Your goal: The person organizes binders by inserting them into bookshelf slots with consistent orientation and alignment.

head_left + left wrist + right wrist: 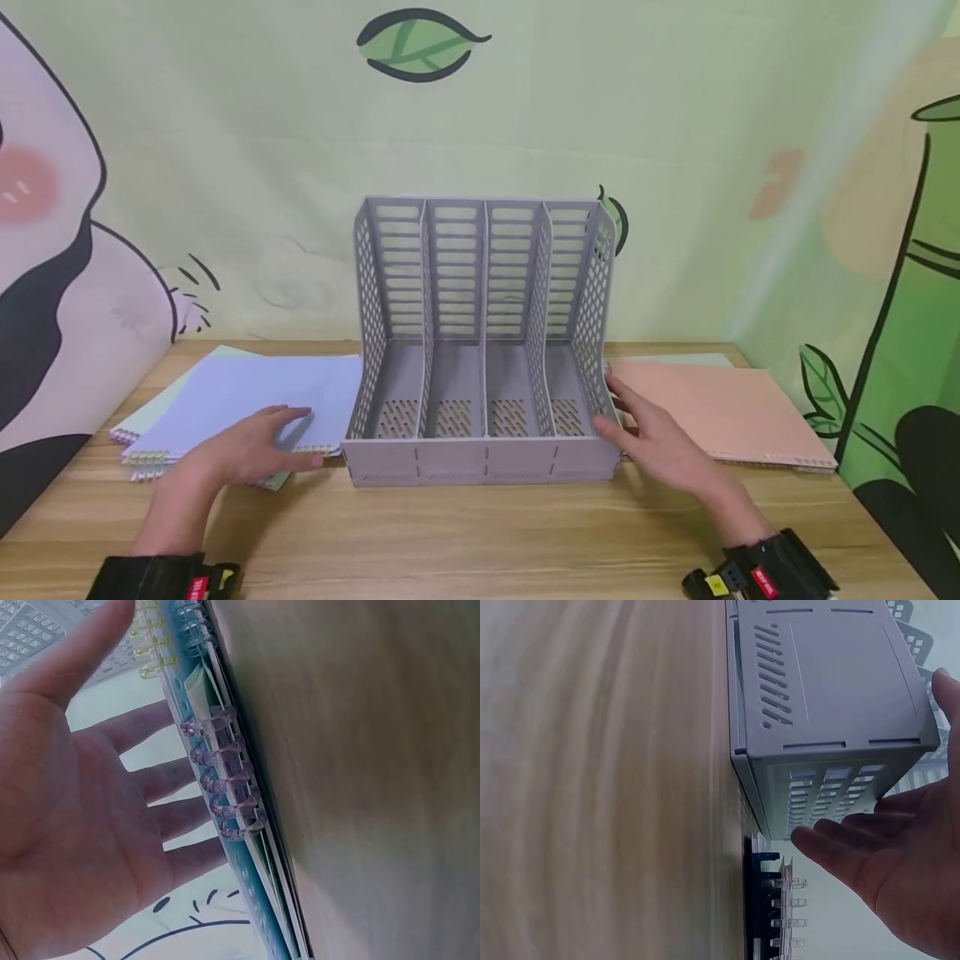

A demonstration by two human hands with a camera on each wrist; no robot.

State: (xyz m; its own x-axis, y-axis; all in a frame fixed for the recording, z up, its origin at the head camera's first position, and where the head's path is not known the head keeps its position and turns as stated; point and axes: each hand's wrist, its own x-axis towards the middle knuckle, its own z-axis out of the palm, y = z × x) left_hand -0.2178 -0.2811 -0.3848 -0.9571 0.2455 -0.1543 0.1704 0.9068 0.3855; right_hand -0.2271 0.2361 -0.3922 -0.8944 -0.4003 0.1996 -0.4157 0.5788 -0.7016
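Note:
A grey-purple plastic file organizer (482, 462) stands upright in the middle of the table, its several slots holding nothing. My right hand (663, 437) is at the organizer's right side, thumb by the front corner and extended fingers along the outer side wall. In the right wrist view the fingertips (810, 836) appear to touch that perforated wall. On the left lies a stack of spiral notebooks with a blue cover (255, 387) on top. My left hand (243, 446) hovers over its front edge, fingers spread, holding nothing. Clear coil rings (229, 772) show beside its fingers.
On the right a second stack of ring-bound notebooks lies, an orange cover (731, 404) uppermost. A pale green notebook (161, 408) sticks out under the blue one. The wooden table (465, 542) meets a printed green backdrop (675, 125) behind the organizer.

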